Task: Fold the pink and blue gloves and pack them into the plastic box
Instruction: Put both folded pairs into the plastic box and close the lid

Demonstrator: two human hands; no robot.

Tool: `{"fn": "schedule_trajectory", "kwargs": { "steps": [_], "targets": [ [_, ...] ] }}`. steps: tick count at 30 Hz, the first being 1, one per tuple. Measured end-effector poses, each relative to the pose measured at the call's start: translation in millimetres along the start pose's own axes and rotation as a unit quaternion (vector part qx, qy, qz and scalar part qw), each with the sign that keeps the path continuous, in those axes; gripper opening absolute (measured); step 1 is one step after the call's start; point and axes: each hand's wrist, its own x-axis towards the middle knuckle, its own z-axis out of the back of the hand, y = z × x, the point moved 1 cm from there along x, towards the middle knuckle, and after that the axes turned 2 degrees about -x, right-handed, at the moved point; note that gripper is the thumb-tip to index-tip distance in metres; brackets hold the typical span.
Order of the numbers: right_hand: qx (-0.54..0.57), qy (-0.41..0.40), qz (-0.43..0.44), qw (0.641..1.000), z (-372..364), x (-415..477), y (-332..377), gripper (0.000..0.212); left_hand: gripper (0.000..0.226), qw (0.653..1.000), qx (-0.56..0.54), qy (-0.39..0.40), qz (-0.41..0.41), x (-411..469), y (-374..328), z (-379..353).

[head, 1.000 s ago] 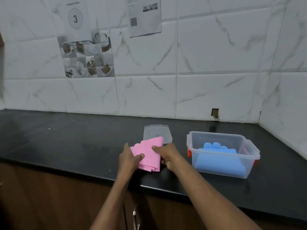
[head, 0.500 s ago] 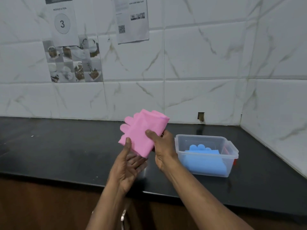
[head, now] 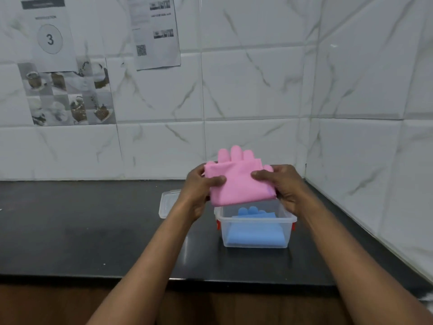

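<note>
Right above the plastic box (head: 256, 241) the folded pink glove (head: 239, 184) is gripped by the left hand (head: 199, 186) and right hand (head: 284, 186) (long side across); straight down is needed.

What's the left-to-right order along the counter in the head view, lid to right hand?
Clear plastic lid → left hand → folded pink glove → right hand. The plastic box and blue glove sit under the pink glove, so they are left out.

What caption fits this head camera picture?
Both hands, left hand and right hand, hold the folded pink glove above the plastic box holding the blue glove.
</note>
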Motion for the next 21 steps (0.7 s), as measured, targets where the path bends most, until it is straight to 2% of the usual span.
{"fn": "schedule_trajectory", "kwargs": {
  "steps": [3, 5, 7, 10, 13, 17, 19, 21],
  "targets": [
    [-0.150, -0.036, -0.037, 0.987, 19.4, 20.5, -5.1, 0.014, 0.026, 0.993, 0.084, 0.036, 0.075, 26.4, 8.1, -22.7],
    [-0.191, -0.038, -0.096, 0.976, 26.1, 27.5, -14.5, 0.013, 0.015, 0.985, 0.127, 0.035, 0.114, 37.2, 17.3, -32.4],
    [-0.222, -0.023, -0.146, 0.964, 29.6, 30.5, -25.2, 0.019, 0.021, 0.973, 0.177, 0.021, 0.150, 43.3, 26.5, -38.8],
    [-0.296, -0.004, -0.166, 0.941, 29.1, 35.5, -32.4, 0.021, 0.027, 0.941, 0.270, 0.031, 0.202, 49.7, 34.9, -44.5],
    [-0.417, 0.028, -0.172, 0.892, 20.9, 41.8, -28.0, 0.026, 0.029, 0.888, 0.397, 0.059, 0.224, 54.3, 36.2, -51.2],
    [-0.534, 0.084, -0.167, 0.825, 6.2, 44.5, -29.6, 0.021, 0.019, 0.784, 0.588, 0.103, 0.171, 48.8, 34.7, -67.4],
    [-0.598, 0.111, -0.163, 0.777, -1.9, 43.9, -34.6, 0.019, 0.025, 0.728, 0.653, 0.138, 0.158, 45.1, 41.0, -75.8],
    [-0.649, 0.135, -0.168, 0.730, -9.1, 40.6, -39.3, 0.022, 0.035, 0.697, 0.677, 0.153, 0.182, 42.9, 47.5, -80.1]
  ]
}}
